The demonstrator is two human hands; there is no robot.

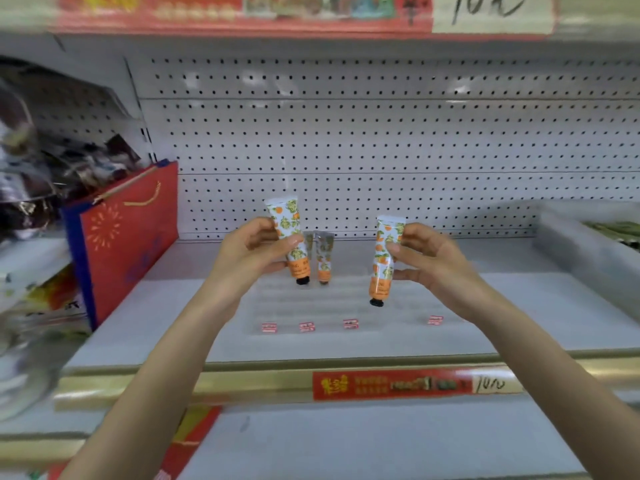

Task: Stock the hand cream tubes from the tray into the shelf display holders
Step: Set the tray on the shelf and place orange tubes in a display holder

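My left hand (254, 249) grips a hand cream tube (289, 226) with an orange-and-green floral print, cap down, above the shelf. My right hand (427, 256) pinches a second tube (382, 268) of the same print, black cap pointing down. Both tubes hang over a clear plastic display holder (343, 306) on the white shelf, marked along its front by small red labels. One tube (323, 258) stands upright in the holder's back row, with another partly hidden behind my left thumb. The tray at the far right (581, 247) is blurred.
A red and blue gift bag (128, 244) stands at the left of the shelf beside blurred packaged goods. White pegboard (381, 143) backs the shelf. A gold rail with a red price strip (408, 384) runs along the shelf's front edge.
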